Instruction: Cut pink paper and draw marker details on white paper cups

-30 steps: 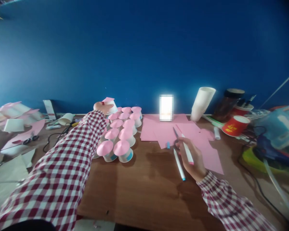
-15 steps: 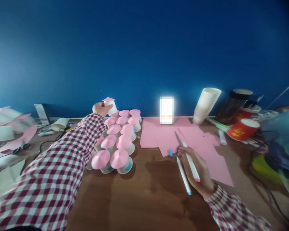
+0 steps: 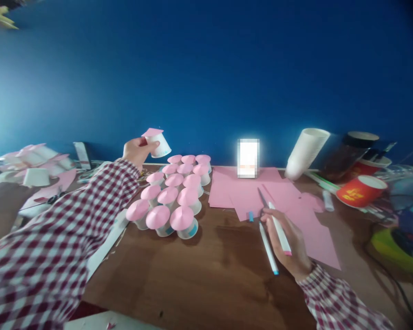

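Observation:
My left hand (image 3: 136,150), closed, holds a white paper cup (image 3: 161,146) upside down and a little tilted, with a pink paper cone (image 3: 153,132) on top. Just in front and to the right stand rows of similar cups with pink cone tops (image 3: 167,196); some show blue marks. My right hand (image 3: 286,240) is closed round a white marker with a pink end (image 3: 281,231) and rests by the table. Under its fingers, a white marker with a blue end (image 3: 269,252) lies on the wood. A small blue marker cap (image 3: 250,216) is beside the pink paper.
Pink sheets (image 3: 223,188) cover the back middle, with a lit phone-shaped screen (image 3: 248,158) behind. A tall stack of white cups (image 3: 306,153) and red cups (image 3: 361,191) stand at right. Cone-topped cups (image 3: 37,160) pile up at far left. A blue wall (image 3: 206,82) rises behind.
My left hand has moved left and slightly up, away from the rows, with the cup tilting more. The view has turned a little to the left. My right hand keeps its hold on the marker.

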`<state>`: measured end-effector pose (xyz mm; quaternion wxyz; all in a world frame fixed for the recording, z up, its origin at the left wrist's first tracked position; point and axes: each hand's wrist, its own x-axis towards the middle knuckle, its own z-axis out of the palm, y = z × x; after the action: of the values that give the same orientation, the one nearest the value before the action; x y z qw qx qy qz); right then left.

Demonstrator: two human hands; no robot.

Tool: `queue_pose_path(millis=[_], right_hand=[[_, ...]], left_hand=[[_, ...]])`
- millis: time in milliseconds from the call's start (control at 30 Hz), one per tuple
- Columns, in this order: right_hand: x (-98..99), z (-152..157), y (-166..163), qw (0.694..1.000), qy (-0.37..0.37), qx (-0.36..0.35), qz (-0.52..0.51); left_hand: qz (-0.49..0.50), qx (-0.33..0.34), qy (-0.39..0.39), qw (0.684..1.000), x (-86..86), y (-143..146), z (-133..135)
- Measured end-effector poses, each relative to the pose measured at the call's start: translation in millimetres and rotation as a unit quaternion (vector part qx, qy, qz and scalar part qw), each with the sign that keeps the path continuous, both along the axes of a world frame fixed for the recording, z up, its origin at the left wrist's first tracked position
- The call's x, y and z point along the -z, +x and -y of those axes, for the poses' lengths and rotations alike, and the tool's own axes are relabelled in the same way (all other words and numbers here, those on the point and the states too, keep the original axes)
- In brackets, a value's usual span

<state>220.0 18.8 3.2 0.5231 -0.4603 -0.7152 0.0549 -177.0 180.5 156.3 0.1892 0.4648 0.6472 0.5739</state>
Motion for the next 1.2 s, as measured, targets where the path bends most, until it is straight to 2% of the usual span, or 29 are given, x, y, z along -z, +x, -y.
queue_pose_path(millis=[100,133,200,267,300,400,500,600,767,1000,1133,1200], right_hand=[[0.1,0,1,1.000,0.009,0.009,0.023],[0.0,0,1,1.000,0.007,0.008,0.026],[0.0,1,1,0.999,0.011,0.008,0.030],[0.3,2,-1,0.999,0.021,0.005,0.034],[0.5,2,-2,0.999,0.026,0.005,0.035],[1.2,4,-4,0.999,0.032,0.006,0.035],[0.6,6,-4,0.999,0.029,0.012,0.034],[-0.8,6,-4,0.999,0.029,0.018,0.037],[-1.4,6,-4,0.998,0.031,0.026,0.041],[-0.5,5,-3,0.999,0.026,0.016,0.039],[-0.5,5,-3,0.999,0.032,0.008,0.034],[-0.9,5,-3,0.999,0.032,0.006,0.031]], left_hand=[[0.012,0.065,0.039,0.997,-5.9,2,80],[-0.003,0.070,0.024,0.997,-4.6,4,111],[-0.061,0.032,0.002,0.998,3.4,10,173],[-0.089,-0.029,0.005,0.996,20.0,15,227],[-0.085,-0.036,-0.003,0.996,31.7,17,249],[-0.056,-0.064,-0.024,0.996,75.7,15,288],[-0.026,-0.082,-0.062,0.994,117.4,4,293],[-0.050,-0.090,-0.090,0.991,140.6,-9,280],[-0.106,-0.118,-0.122,0.980,145.1,-13,259],[-0.116,-0.153,-0.148,0.970,144.3,-15,250],[-0.038,-0.150,-0.105,0.982,154.2,-14,258],[-0.034,-0.179,-0.061,0.981,159.1,-3,270]])
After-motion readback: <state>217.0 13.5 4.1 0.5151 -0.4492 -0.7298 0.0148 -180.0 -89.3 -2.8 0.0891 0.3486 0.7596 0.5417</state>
